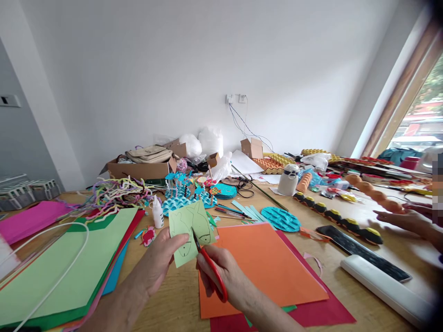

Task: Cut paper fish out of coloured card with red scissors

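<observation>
A piece of light green paper [182,221] with fish outlines drawn on it is pinched in my left hand [157,258], thumb on its front. Red-handled scissors [215,272] are gripped in my right hand [221,272]. Their blades lie at the paper between two of the drawn fish, where a slit shows. Below and to the right of my right hand lies an orange sheet [263,267] on top of a dark red sheet [335,313]. A white glue bottle [158,213] stands just beyond my left hand.
Stacked coloured paper [76,267] covers the left side, near a heap of pipe cleaners [121,193]. A blue fish display [188,198] stands behind my hands. At right are a phone [363,253], a white case [384,286], black-and-yellow egg-carton strip [335,214] and another person's hand [408,219].
</observation>
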The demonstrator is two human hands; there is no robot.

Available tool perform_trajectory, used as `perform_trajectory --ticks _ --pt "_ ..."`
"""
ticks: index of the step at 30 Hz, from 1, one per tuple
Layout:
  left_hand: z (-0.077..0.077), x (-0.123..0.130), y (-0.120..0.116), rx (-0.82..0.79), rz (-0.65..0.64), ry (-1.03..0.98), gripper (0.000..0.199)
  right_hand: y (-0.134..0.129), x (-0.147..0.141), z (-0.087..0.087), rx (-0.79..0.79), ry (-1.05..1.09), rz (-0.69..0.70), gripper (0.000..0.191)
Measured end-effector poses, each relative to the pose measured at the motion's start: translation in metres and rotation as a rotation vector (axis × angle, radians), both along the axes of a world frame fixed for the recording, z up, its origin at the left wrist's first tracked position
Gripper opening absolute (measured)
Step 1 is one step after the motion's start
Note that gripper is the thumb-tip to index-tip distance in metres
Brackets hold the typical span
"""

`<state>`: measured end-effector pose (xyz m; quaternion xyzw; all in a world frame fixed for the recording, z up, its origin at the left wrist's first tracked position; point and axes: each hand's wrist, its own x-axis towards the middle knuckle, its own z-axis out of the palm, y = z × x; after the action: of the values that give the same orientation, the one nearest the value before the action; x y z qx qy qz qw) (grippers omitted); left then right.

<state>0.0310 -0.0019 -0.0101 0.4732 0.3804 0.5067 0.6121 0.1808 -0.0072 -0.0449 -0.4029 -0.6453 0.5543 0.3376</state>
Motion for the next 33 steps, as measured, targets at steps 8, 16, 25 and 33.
perform_trajectory --ticks 8,16,25,33 --pt "-0.0022 0.0004 -0.0003 0.041 -0.020 0.013 0.031 -0.0008 -0.0031 -0.0026 -0.033 0.009 -0.038 0.039" --pt "-0.0037 -0.0009 -0.0003 0.028 -0.035 -0.006 0.029 -0.0038 -0.0076 -0.0003 -0.048 0.032 -0.080 0.041" --pt "-0.0051 -0.0014 0.0006 0.015 -0.037 -0.008 0.030 -0.0035 -0.0074 -0.0039 -0.034 0.052 -0.072 0.044" --pt "-0.0065 -0.0014 -0.0015 0.034 -0.048 -0.022 0.033 -0.0039 -0.0072 -0.0046 -0.010 0.044 -0.072 0.041"
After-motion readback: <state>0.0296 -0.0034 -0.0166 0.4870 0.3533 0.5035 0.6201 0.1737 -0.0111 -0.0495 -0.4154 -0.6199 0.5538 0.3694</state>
